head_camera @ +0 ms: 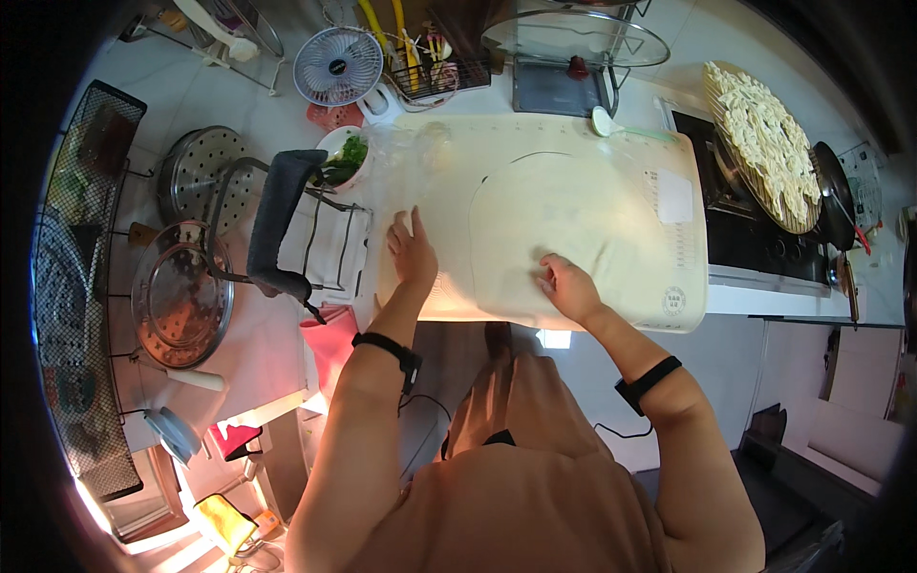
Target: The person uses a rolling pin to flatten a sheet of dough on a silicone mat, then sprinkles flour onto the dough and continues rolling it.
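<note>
A pale yellow pastry mat (670, 276) with printed scales lies before me. On it is spread a thin, pale, rounded sheet (551, 208), apparently rolled dough; its left edge shows as a fine line. My left hand (413, 254) rests at the mat's left side, fingers apart, holding nothing. Over the near part of the sheet is my right hand (571, 285), its fingers curled; whether they pinch the sheet is hidden. Crumpled clear plastic (419, 147) covers the far left corner. A white spoon (604, 122) lies at the far edge, and a white rectangular piece (675, 197) sits at the right.
Left of the mat stand a bowl of chopped greens (351, 159) and a wire rack with a dark padded handle (276, 222). Behind are a small fan (338, 66) and a glass lid (573, 39). A ribbed tray of pale strips (766, 140) overhangs the black hob (738, 236).
</note>
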Tool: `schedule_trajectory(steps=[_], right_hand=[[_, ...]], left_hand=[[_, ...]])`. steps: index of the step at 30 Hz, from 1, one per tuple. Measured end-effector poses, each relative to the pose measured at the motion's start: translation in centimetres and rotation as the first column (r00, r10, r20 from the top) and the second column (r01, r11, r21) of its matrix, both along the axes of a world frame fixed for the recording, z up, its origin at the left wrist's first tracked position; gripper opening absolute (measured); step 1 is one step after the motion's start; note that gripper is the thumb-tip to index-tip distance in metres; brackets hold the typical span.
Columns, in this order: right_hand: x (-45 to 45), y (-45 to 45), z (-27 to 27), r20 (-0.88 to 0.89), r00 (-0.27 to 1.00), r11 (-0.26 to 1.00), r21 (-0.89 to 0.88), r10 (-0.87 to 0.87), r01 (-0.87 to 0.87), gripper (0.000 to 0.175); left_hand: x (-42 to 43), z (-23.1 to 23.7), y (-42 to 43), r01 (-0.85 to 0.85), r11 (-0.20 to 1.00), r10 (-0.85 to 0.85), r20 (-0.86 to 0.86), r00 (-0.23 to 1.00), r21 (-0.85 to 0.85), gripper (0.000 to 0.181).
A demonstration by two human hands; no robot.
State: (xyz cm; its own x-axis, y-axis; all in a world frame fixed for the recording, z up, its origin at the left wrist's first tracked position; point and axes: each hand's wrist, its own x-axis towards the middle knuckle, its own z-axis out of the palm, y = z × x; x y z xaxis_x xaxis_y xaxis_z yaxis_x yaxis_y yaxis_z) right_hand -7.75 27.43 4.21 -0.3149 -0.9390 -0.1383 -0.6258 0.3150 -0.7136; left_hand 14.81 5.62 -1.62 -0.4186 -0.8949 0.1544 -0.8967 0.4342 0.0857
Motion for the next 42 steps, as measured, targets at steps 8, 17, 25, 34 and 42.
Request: schedule_trajectory(steps=[8, 17, 25, 34, 42], right_hand=[[-6.6, 6.5, -1.8, -0.253, 0.886, 0.908, -0.270, -0.388, 0.321, 0.037], [-9.4, 14.6, -4.0, -0.079, 0.633, 0.635, 0.006, -0.770, 0.773, 0.058], [-8.4, 16.1, -3.8, 0.072, 0.677, 0.680, 0.089, -0.733, 0.727, 0.055], [-12.6, 9.8, -0.9, -0.202, 0.811, 0.828, -0.002, -0.549, 0.560, 0.054], [-18.1, -2.3, -1.0, -0.266, 0.830, 0.854, 0.041, -0.491, 0.518, 0.057]], left_hand=[[-2.8, 1.5, 4.3, 0.106, 0.865, 0.113, -0.395, 0.912, 0.490, 0.059], [-2.6, 1.5, 5.8, -0.015, 0.688, 0.252, -0.219, 0.943, 0.726, 0.035], [-1.6, 2.1, 8.7, 0.029, 0.655, 0.296, -0.291, 0.910, 0.755, 0.021], [-5.1, 1.9, 3.4, 0.028, 0.819, 0.191, -0.318, 0.929, 0.573, 0.061], [-12.3, 1.0, -4.1, 0.073, 0.890, 0.065, -0.286, 0.956, 0.449, 0.060]])
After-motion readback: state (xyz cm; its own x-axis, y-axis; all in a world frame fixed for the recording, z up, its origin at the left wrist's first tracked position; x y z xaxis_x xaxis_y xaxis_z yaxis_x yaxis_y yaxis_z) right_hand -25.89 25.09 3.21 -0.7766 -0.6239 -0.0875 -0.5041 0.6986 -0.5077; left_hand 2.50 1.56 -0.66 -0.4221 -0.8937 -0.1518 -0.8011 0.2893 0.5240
